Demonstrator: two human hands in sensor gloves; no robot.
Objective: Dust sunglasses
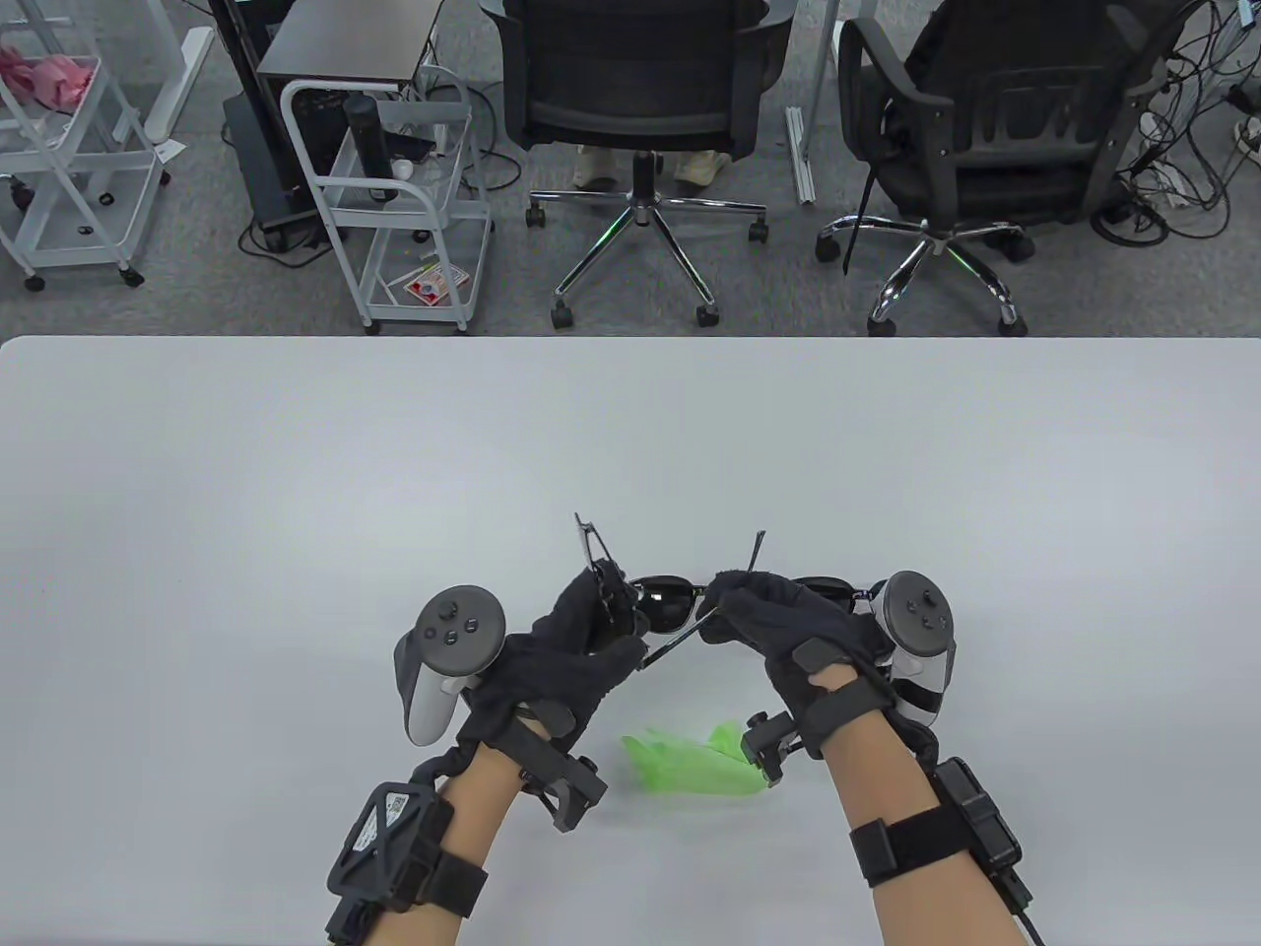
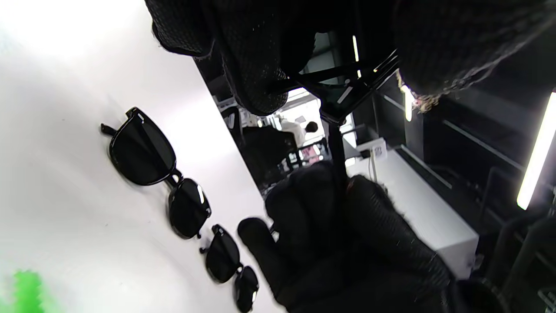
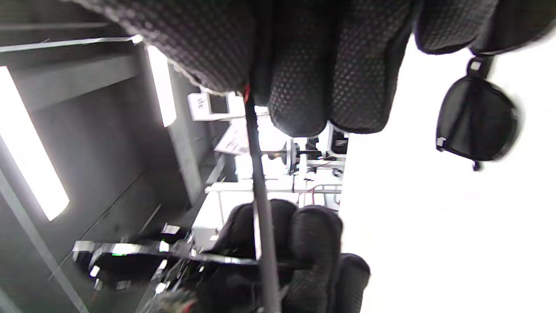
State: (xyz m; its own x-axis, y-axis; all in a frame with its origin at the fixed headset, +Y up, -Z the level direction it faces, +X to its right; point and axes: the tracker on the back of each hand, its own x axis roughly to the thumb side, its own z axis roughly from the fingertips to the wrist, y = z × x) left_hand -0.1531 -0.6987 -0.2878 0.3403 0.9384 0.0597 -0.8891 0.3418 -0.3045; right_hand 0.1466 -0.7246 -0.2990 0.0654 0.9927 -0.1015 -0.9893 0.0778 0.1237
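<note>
Both hands hold one thin-framed pair of sunglasses (image 1: 603,581) above the table. My left hand (image 1: 591,636) grips its front frame (image 2: 339,93). My right hand (image 1: 763,611) pinches one temple arm (image 1: 680,639), a thin dark rod in the right wrist view (image 3: 260,182). Thin ends of the frame stick up beyond both hands. Another dark pair (image 1: 665,603) lies on the table just behind the hands; the left wrist view shows two such pairs, one larger (image 2: 145,152) and one smaller (image 2: 226,261). A green cloth (image 1: 690,761) lies between my wrists, untouched.
The white table (image 1: 296,493) stretches wide beyond the hands. Office chairs (image 1: 640,99) and white wire carts (image 1: 394,197) stand on the floor past its far edge.
</note>
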